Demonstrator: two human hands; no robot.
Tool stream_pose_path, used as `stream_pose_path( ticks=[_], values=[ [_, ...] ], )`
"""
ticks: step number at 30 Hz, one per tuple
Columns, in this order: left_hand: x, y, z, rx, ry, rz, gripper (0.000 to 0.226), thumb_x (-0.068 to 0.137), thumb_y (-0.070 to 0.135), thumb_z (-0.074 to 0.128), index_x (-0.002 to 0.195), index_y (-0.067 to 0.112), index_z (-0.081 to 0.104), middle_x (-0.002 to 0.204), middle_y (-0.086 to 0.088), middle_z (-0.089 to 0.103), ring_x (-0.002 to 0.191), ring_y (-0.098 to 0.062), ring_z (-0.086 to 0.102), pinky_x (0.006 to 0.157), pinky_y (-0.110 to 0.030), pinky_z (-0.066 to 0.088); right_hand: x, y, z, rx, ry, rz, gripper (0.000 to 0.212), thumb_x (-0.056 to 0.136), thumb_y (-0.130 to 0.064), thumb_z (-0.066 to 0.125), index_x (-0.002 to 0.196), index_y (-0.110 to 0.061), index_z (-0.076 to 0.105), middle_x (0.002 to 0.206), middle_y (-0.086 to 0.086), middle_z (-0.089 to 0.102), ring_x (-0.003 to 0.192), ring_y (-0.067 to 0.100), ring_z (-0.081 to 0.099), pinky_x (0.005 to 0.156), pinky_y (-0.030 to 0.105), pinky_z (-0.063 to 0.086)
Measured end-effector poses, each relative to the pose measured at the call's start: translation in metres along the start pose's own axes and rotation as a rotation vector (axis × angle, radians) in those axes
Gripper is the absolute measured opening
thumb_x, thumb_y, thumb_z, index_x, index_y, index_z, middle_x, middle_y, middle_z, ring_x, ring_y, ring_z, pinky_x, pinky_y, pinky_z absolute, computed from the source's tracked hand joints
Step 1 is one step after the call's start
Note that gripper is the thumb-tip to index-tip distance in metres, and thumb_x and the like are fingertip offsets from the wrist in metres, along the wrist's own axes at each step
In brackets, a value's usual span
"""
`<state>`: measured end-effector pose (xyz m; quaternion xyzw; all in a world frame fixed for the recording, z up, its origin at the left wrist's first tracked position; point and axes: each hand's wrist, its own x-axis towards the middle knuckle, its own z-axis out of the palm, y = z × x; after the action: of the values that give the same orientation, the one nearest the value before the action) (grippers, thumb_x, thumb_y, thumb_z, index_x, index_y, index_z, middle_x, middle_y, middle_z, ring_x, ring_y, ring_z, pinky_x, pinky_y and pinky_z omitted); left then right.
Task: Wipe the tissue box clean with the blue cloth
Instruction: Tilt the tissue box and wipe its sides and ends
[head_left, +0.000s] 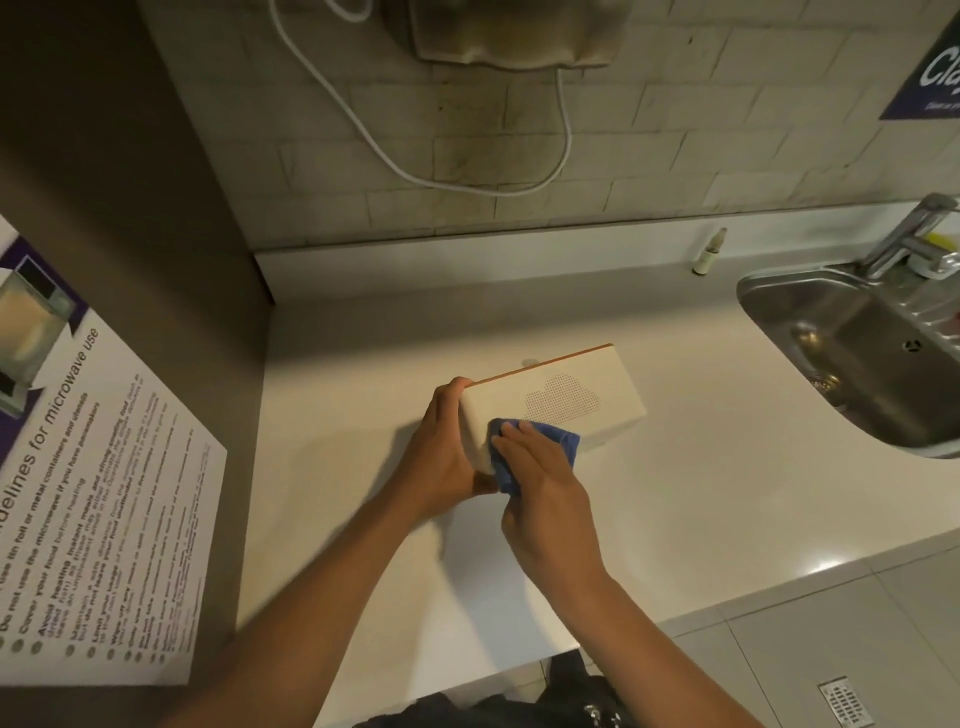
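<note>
— Where is the tissue box (558, 402)?
— On the white surface (701, 493), near the middle of the view, tipped up on one long side so a broad face with a dotted cloud pattern looks up at the camera. An orange edge runs along its far rim.

— And the grips?
— The left hand (441, 447) sits at the box's 9 o'clock end, fingers curled over the top corner and palm against the end face, clamping it. The right hand (540, 488) is at the box's 6 o'clock, fingers fairly straight and together, pressing the blue cloth (563, 444) flat against the lower near corner of the box.

— So the cloth touches the box?
— Yes, it lies bunched between the right fingers and the box, partly wrapping the lower edge.

— Anything else around?
— A steel sink (852, 358) with a tap (909, 234) at 2 o'clock, a small bottle (707, 254) by the wall at 1 o'clock, and a microwave notice (93, 493) at 9 o'clock.
</note>
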<state>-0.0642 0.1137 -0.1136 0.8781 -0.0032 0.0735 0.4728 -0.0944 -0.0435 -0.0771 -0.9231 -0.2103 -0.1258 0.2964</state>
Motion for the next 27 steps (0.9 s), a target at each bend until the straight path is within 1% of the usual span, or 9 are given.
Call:
stream_pose_path(
  ticks=[2, 4, 8, 11, 14, 17, 20, 24, 27],
  values=[
    [0.0, 0.0, 0.0, 0.007, -0.003, 0.0, 0.116, 0.058, 0.034, 0.1, 0.148, 0.026, 0.027, 0.142, 0.005, 0.041, 0.123, -0.014, 0.05, 0.096, -0.031, 0.052, -0.008, 0.011, -0.004, -0.02, -0.01, -0.019, 0.06, 0.062, 0.017, 0.076, 0.115, -0.008, 0.069, 0.122, 0.007, 0.066, 0.119, 0.026, 0.059, 0.102, 0.027, 0.034],
    [0.0, 0.0, 0.001, 0.029, 0.023, 0.005, 0.115, 0.058, 0.034, 0.099, 0.148, 0.025, 0.028, 0.141, 0.004, 0.042, 0.123, -0.015, 0.05, 0.096, -0.032, 0.052, -0.007, 0.02, -0.01, -0.025, 0.02, 0.002, 0.059, 0.061, 0.02, 0.073, 0.114, -0.006, 0.069, 0.121, 0.01, 0.066, 0.116, 0.028, 0.061, 0.098, 0.03, 0.039],
    [0.002, -0.002, 0.002, 0.04, 0.055, -0.006, 0.118, 0.057, 0.032, 0.101, 0.15, 0.017, 0.029, 0.144, -0.001, 0.043, 0.121, -0.015, 0.049, 0.095, -0.024, 0.046, 0.015, 0.008, -0.008, 0.009, 0.045, 0.051, 0.056, 0.064, 0.021, 0.067, 0.114, -0.004, 0.068, 0.12, 0.01, 0.066, 0.115, 0.031, 0.061, 0.087, 0.026, 0.044],
    [0.004, -0.003, -0.001, 0.014, -0.002, -0.019, 0.121, 0.059, 0.032, 0.102, 0.152, 0.02, 0.025, 0.147, -0.001, 0.042, 0.126, -0.017, 0.05, 0.1, -0.028, 0.05, 0.008, -0.005, 0.0, -0.002, -0.027, -0.016, 0.055, 0.067, 0.016, 0.07, 0.116, -0.008, 0.068, 0.124, 0.006, 0.065, 0.121, 0.027, 0.057, 0.095, 0.024, 0.039],
    [0.003, -0.003, 0.0, 0.043, -0.017, -0.011, 0.12, 0.057, 0.038, 0.101, 0.149, 0.028, 0.024, 0.145, 0.003, 0.043, 0.122, -0.014, 0.051, 0.096, -0.029, 0.053, -0.006, 0.008, -0.004, -0.024, -0.062, -0.066, 0.056, 0.069, 0.013, 0.074, 0.12, -0.009, 0.067, 0.127, 0.007, 0.063, 0.123, 0.026, 0.056, 0.1, 0.028, 0.037],
    [0.002, -0.003, 0.003, 0.06, 0.042, 0.0, 0.118, 0.057, 0.036, 0.1, 0.149, 0.023, 0.027, 0.142, 0.003, 0.043, 0.119, -0.013, 0.05, 0.091, -0.024, 0.047, 0.003, 0.023, -0.013, -0.028, 0.0, -0.001, 0.057, 0.066, 0.018, 0.07, 0.117, -0.006, 0.068, 0.123, 0.01, 0.065, 0.118, 0.029, 0.059, 0.093, 0.028, 0.043],
    [0.003, -0.004, 0.003, 0.056, 0.06, -0.007, 0.118, 0.056, 0.038, 0.1, 0.148, 0.023, 0.028, 0.143, 0.003, 0.042, 0.121, -0.015, 0.049, 0.092, -0.025, 0.045, 0.015, 0.012, -0.01, -0.009, 0.047, 0.059, 0.056, 0.063, 0.022, 0.066, 0.113, -0.004, 0.069, 0.122, 0.011, 0.065, 0.117, 0.032, 0.059, 0.089, 0.031, 0.048],
    [0.003, -0.004, 0.001, 0.041, 0.007, -0.023, 0.12, 0.052, 0.05, 0.097, 0.144, 0.04, 0.021, 0.145, 0.005, 0.043, 0.123, -0.018, 0.051, 0.095, -0.037, 0.054, -0.002, 0.004, 0.0, -0.013, -0.025, -0.03, 0.061, 0.062, 0.017, 0.075, 0.117, -0.009, 0.068, 0.125, 0.006, 0.065, 0.121, 0.027, 0.057, 0.096, 0.027, 0.039],
    [0.001, -0.004, 0.002, 0.092, 0.017, -0.011, 0.121, 0.053, 0.049, 0.097, 0.145, 0.039, 0.02, 0.144, 0.01, 0.042, 0.125, -0.017, 0.051, 0.096, -0.039, 0.054, -0.01, 0.021, -0.008, -0.025, -0.016, -0.048, 0.061, 0.062, 0.017, 0.076, 0.117, -0.008, 0.068, 0.124, 0.008, 0.065, 0.119, 0.028, 0.059, 0.098, 0.033, 0.039]
  ],
)
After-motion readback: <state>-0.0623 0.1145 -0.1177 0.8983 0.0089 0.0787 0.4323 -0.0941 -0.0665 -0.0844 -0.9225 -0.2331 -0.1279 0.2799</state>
